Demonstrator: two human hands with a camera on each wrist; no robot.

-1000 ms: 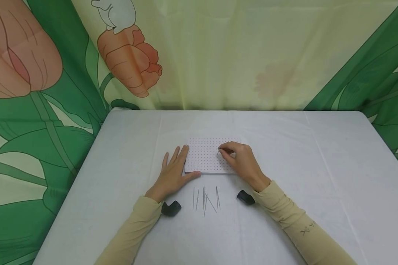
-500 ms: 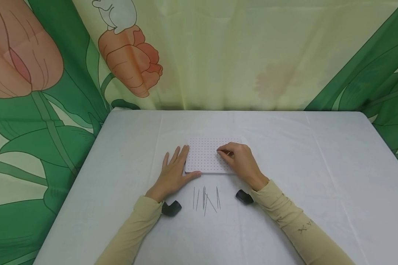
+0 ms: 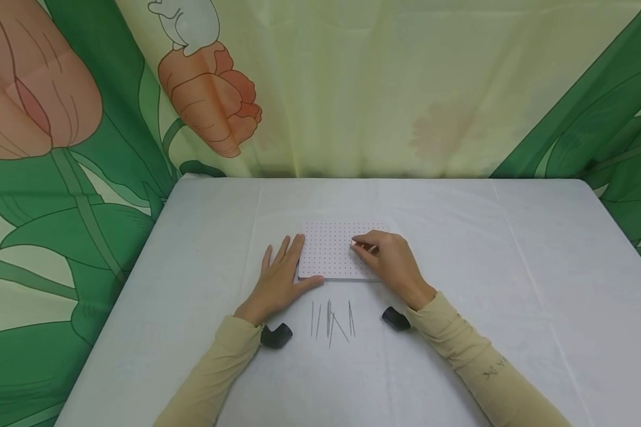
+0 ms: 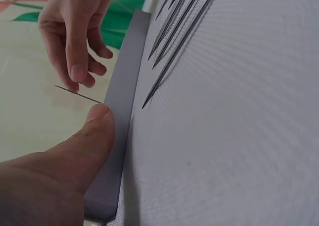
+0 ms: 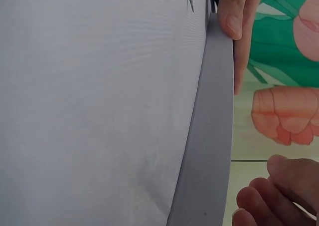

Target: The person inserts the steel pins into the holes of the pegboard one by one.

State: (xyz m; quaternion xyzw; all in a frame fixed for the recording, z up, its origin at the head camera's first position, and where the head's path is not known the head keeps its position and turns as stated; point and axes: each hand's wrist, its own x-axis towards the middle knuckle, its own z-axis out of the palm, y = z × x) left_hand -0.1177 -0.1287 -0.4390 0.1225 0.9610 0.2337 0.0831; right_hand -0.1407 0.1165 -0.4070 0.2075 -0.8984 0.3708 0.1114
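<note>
A white board [image 3: 326, 252] with a grid of small dots or holes lies on the table. My left hand [image 3: 279, 280] rests at its left side, fingers stretched along the edge and thumb on the near corner. One thin metal needle [image 4: 82, 96] stands up from the board, seen side-on in both wrist views. My right hand [image 3: 391, 256] hovers over the board's right part, its thumb and index finger slightly parted beside this needle. Whether a fingertip still touches the needle is hard to tell. Several loose needles [image 3: 328, 318] lie on the cloth in front of the board.
A white cloth covers the table [image 3: 459, 237]. Near each wrist sits a small black piece, the left one [image 3: 276, 337] by the left cuff and the right one [image 3: 395, 318] by the right cuff. A printed curtain [image 3: 352, 89] hangs behind the table.
My right thumb and index finger, earlier pinched together on the needle, have parted and shifted slightly right. The needle now shows standing beside them. My left hand has stayed in place.
</note>
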